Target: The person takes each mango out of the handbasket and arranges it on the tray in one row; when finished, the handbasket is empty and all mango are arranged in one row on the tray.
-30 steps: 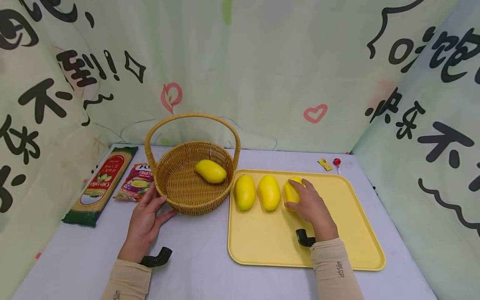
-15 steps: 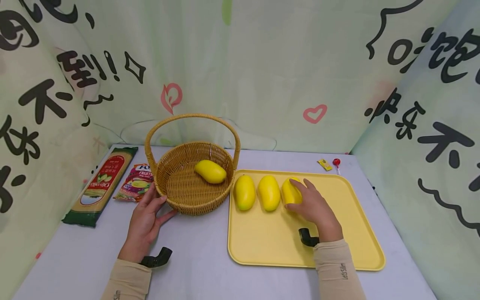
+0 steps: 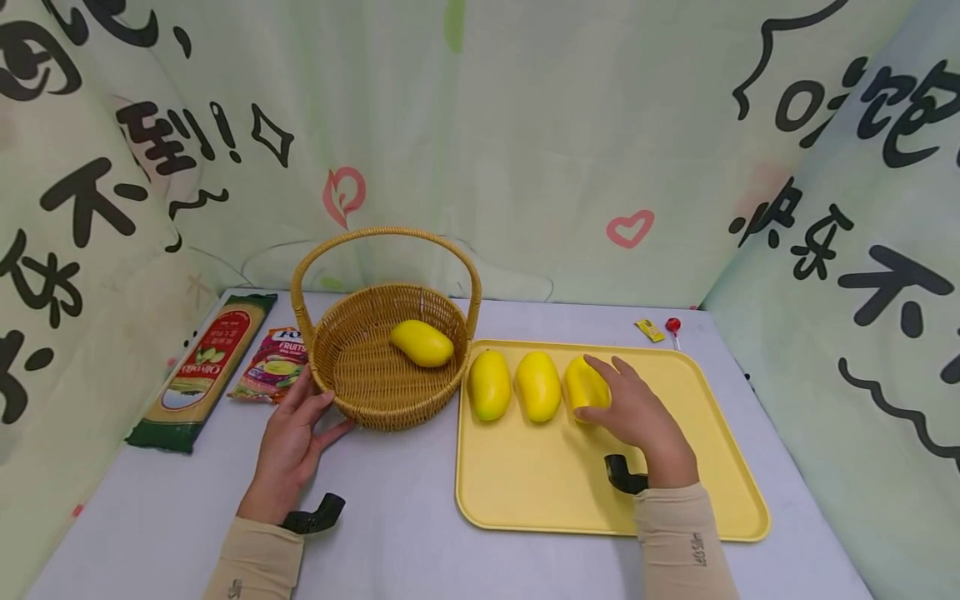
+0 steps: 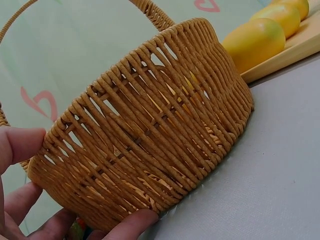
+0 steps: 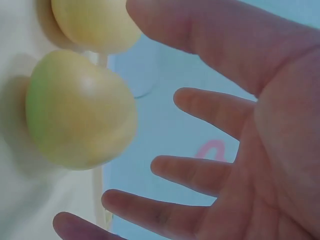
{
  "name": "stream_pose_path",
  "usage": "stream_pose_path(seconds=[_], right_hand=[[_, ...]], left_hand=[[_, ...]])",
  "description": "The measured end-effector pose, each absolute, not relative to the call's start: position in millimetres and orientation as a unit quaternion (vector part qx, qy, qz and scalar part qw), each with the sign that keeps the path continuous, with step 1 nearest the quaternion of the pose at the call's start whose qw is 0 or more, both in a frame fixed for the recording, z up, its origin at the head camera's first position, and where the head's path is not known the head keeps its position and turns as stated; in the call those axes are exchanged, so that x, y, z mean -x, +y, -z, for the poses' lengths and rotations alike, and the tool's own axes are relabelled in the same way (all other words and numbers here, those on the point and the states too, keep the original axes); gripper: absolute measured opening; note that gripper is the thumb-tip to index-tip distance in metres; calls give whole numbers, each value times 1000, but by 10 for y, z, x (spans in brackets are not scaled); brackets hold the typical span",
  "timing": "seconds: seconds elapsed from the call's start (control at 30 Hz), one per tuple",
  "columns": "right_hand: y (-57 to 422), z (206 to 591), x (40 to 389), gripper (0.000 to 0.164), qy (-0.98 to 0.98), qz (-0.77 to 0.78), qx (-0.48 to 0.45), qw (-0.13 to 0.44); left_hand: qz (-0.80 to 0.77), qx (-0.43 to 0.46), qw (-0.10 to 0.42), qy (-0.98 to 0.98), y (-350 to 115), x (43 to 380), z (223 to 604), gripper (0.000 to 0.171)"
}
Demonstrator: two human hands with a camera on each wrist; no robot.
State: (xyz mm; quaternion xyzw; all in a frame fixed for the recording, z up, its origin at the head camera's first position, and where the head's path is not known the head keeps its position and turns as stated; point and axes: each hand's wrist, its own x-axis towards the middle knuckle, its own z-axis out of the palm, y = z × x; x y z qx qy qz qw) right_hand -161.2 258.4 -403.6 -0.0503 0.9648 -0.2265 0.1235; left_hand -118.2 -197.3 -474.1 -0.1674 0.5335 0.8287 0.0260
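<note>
My left hand (image 3: 288,450) lies against the left front side of a wicker basket (image 3: 397,417), fingers spread; in the left wrist view its fingertips touch the woven wall. Inside the basket lies one yellow mango (image 3: 422,343). Three more are lined up on a yellow tray (image 3: 540,492): a left mango (image 3: 490,385), a middle mango (image 3: 538,386) and a right mango (image 3: 583,385). Beside the right mango, my right hand (image 3: 641,421) is spread with its thumb and fingers apart. The right wrist view shows nothing in its palm.
Left of the basket lie a long green-ended Olivoila pack (image 3: 206,367) and a purple bag of fruit sweets (image 3: 272,365). Behind the tray are a small yellow packet (image 3: 650,329) and a red lollipop (image 3: 673,323). Printed cloth walls (image 3: 525,150) enclose the table.
My right hand has loosened from the right mango and drawn back to the right. That mango has shifted slightly left, then stayed upright in the row. My left hand and the basket have not moved.
</note>
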Motion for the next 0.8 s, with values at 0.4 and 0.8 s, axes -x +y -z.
stream_pose_path(seconds=[0.4, 0.8], right_hand=[[2566, 3850, 1470, 80, 960, 253, 91, 78], [2463, 3556, 1289, 68, 951, 285, 86, 84]], left_hand=[[-824, 167, 24, 541, -1971, 1184, 4741, 67], [-827, 169, 24, 535, -1971, 1186, 4742, 67]])
